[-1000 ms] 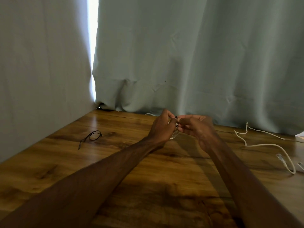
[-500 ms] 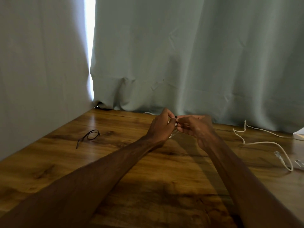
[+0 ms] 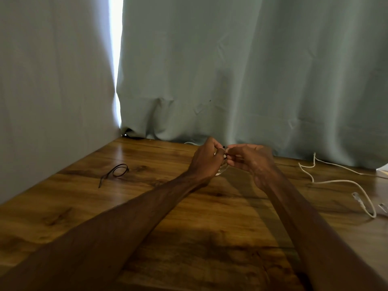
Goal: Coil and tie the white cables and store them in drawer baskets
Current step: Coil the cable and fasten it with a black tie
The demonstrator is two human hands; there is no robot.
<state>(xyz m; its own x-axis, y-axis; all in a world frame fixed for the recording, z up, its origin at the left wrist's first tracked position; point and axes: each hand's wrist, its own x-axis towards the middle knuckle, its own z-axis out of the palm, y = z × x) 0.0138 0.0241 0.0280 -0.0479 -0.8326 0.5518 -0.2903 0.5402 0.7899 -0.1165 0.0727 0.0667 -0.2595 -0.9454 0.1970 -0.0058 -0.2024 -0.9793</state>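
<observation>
Both hands are meeting over the far middle of the worktop, forearms reaching out across it. The left hand is curling its fingers round a coiled white cable, and a few pale loops are peeking out below the palm, just above the worktop. The right hand is bending its fingers inward, and the tips are pinching a thin black tie right where the two hands are touching. Only small dark bits of the tie are showing between the fingertips, so I cannot tell how it is running round the coil.

On the right side of the worktop a second white cable is lying loose and uncoiled, looping from the far edge toward the near right, with its clear plug resting flat. On the left side of the worktop, well apart from the hands, a spare black tie is lying in a small loop with its tail pointing toward the near edge. A grey-green curtain is hanging along the worktop's far edge.
</observation>
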